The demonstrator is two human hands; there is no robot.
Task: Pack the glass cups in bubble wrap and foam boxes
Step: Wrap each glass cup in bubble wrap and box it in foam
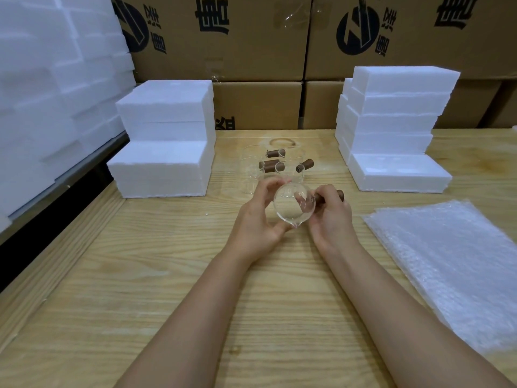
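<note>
1. The cup (293, 204) is over the middle of the table (167, 275), held between both hands. It is tipped so its round mouth faces the camera and its pour spout points to 6 o'clock.
2. The left hand (258, 217) is at the cup's 9 o'clock. Its fingers curl round the far side of the glass body and the thumb lies at the rim near the spout, gripping the cup.
3. The right hand (331, 217) is at the cup's 3 o'clock. Its fingers are wrapped round the brown handle (340, 195), whose end sticks out past the knuckles toward 2 o'clock.
4. Whether the cup touches the table cannot be told.
5. More cups (268, 166) stand near the held one, at its 12 o'clock. Three brown handles show, but the clear bodies overlap and their count is uncertain.
6. Foam boxes (165, 141) are stacked in steps at 10 o'clock, on the table's far left.
7. A second stack (391, 127) of foam stands at 2 o'clock, also stepped, well apart from the first.
8. Bubble wrap (453, 264) lies flat in a pile of sheets at 4 o'clock, by the table's right edge, apart from both hands.
9. Cartons (251, 51) with black print form a wall at 12 o'clock behind the table. More white foam (50, 93) is piled at 9 to 10 o'clock, beyond the table's left edge.
</note>
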